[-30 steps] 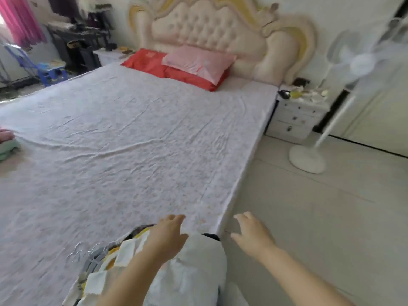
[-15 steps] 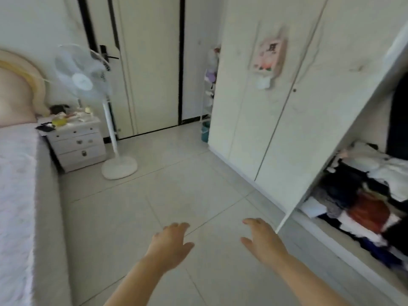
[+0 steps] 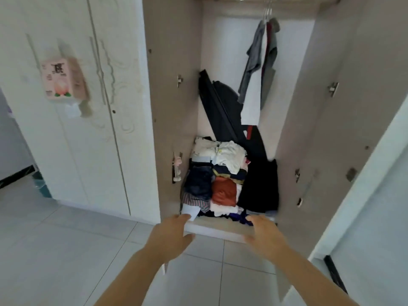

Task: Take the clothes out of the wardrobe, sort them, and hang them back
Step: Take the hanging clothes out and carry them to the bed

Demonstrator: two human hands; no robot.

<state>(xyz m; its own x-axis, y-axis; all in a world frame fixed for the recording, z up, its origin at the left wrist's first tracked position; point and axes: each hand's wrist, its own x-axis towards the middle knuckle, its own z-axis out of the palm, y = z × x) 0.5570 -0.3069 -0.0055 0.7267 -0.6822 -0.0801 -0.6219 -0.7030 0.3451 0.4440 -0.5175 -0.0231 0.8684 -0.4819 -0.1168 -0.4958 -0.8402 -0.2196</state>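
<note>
- Left hand [image 3: 170, 235] extends forward, palm down, fingers relaxed and slightly spread, holding nothing.
- Right hand [image 3: 265, 236] extends alongside, equally loose and empty.
- Clothes pile [image 3: 223, 180] lies just beyond both hands' fingertips in the wardrobe [image 3: 172, 85]; hung shirts [image 3: 258, 69] hang high above the right hand.

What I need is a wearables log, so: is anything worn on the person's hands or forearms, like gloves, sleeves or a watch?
Nothing shows. The left hand and right hand are gloveless, and the left forearm and right forearm are bare to the frame's edge: no sleeve, watch or bracelet. Too blurred to rule out a thin ring.
</note>
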